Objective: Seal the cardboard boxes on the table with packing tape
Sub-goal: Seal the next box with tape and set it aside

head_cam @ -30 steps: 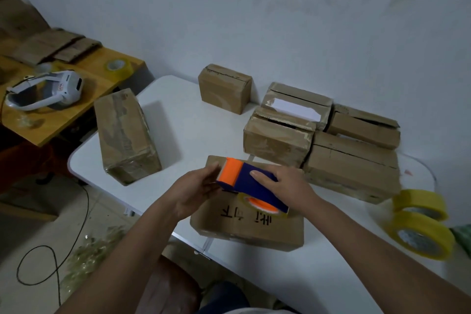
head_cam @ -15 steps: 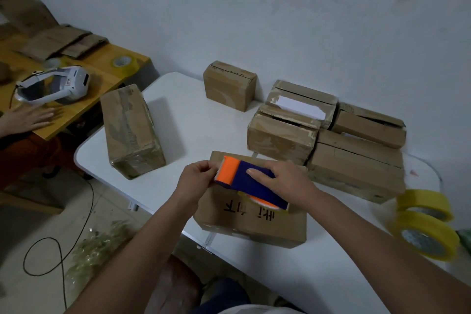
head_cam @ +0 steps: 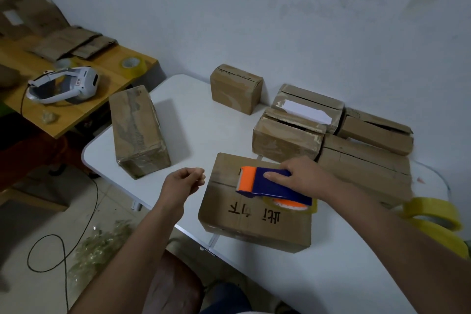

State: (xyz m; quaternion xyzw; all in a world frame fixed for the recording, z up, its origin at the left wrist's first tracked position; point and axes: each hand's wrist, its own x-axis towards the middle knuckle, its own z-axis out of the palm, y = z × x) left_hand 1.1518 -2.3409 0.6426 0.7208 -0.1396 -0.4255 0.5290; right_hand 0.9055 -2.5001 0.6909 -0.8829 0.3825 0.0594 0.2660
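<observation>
Wooden side table (head_cam: 84,112) at left, bearing a white headset (head_cam: 63,85), flattened cardboard sheets (head_cam: 68,44), 1 tape roll (head_cam: 133,66) near its far corner and a crumpled scrap (head_cam: 49,117). Floor below: a black cable (head_cam: 54,245) looped beside clear plastic debris (head_cam: 99,245). Pale wall (head_cam: 254,7) behind.

Dim, flat indoor light with a cool grey-blue cast. No glare anywhere. White desk (head_cam: 204,120) is the brightest surface. Soft-edged shadows fall toward 3 o'clock from the long taped box (head_cam: 139,132), so light comes roughly from 9 o'clock. Floor under the wooden side desk (head_cam: 76,115) at 9 o'clock goes near black. Wide-angle bend shows at the edges. Yellow tape rolls (head_cam: 433,214) at 4 o'clock are smeared; centre is reasonably sharp.
</observation>
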